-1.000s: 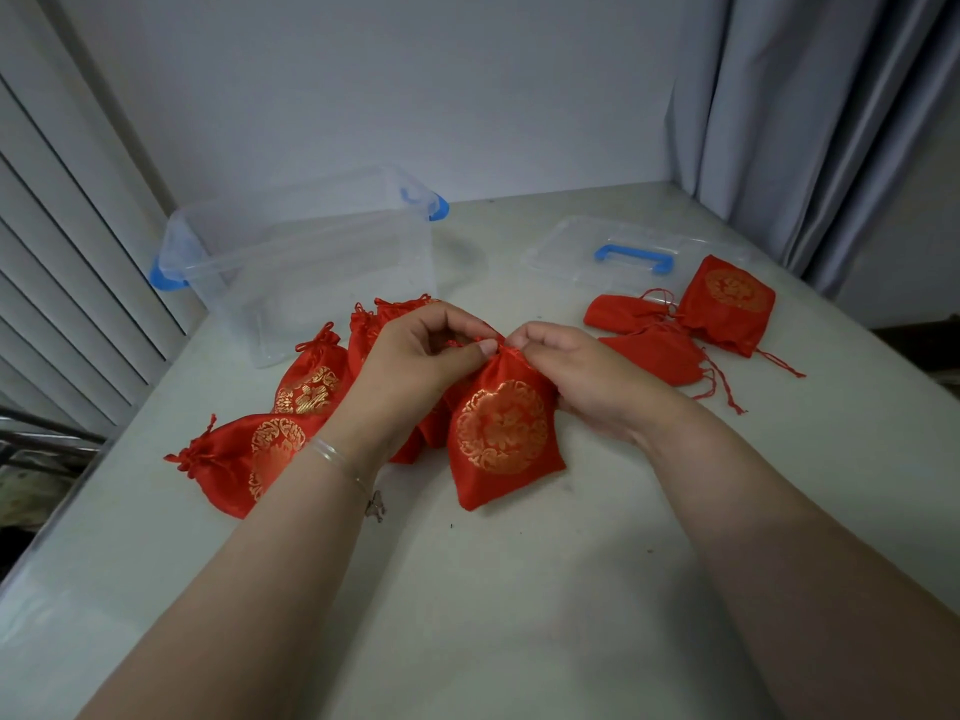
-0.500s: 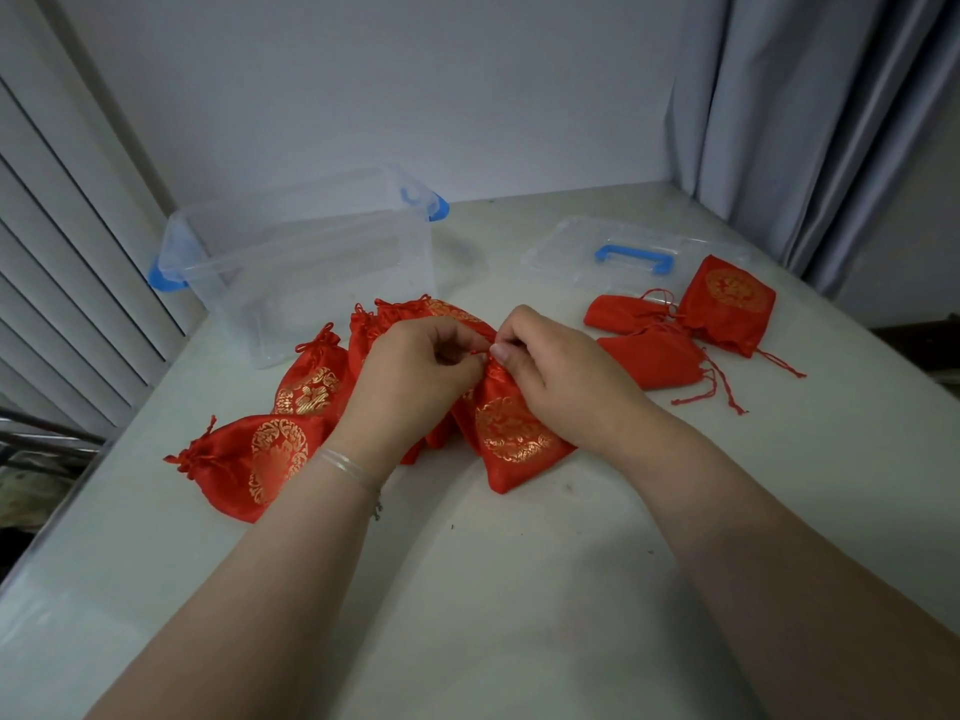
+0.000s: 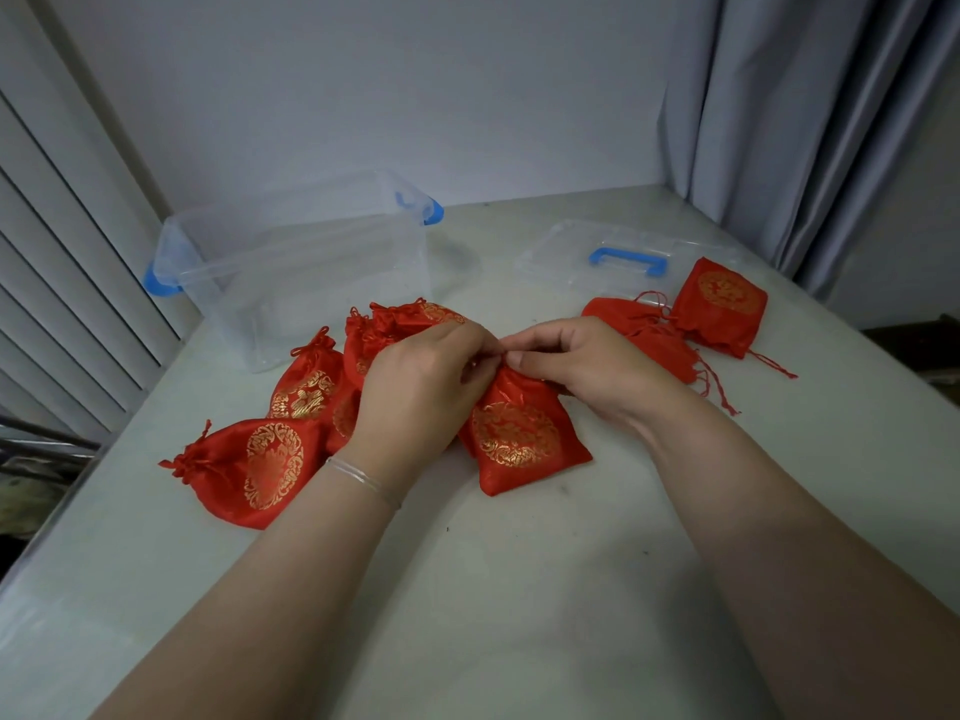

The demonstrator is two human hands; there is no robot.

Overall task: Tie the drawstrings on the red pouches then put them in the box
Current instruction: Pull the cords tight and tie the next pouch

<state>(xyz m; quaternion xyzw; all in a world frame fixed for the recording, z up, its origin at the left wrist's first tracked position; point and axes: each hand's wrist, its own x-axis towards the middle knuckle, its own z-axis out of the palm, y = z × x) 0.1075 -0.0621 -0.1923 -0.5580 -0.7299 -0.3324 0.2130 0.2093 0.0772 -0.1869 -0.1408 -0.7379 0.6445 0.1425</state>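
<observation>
A red pouch (image 3: 522, 439) with a gold emblem lies on the table in front of me. My left hand (image 3: 421, 381) and my right hand (image 3: 576, 363) both pinch its gathered neck, fingertips meeting above it; the drawstrings are hidden under my fingers. Several tied red pouches lie to the left, one tied pouch (image 3: 249, 467) nearest the table's left edge and a pile (image 3: 322, 376) behind my left hand. Loose untied pouches (image 3: 722, 304) with trailing strings lie to the right. The clear plastic box (image 3: 291, 283) with blue latches stands open at the back left.
The box's clear lid (image 3: 618, 257) with a blue handle lies flat at the back right. A grey curtain (image 3: 810, 122) hangs at the right, white slats (image 3: 62, 278) run along the left. The white table (image 3: 519, 589) stretches toward me.
The pouch, held up by its neck a second ago, now lies lower on the table. Both hands have closed together over its top and stay pinched there.
</observation>
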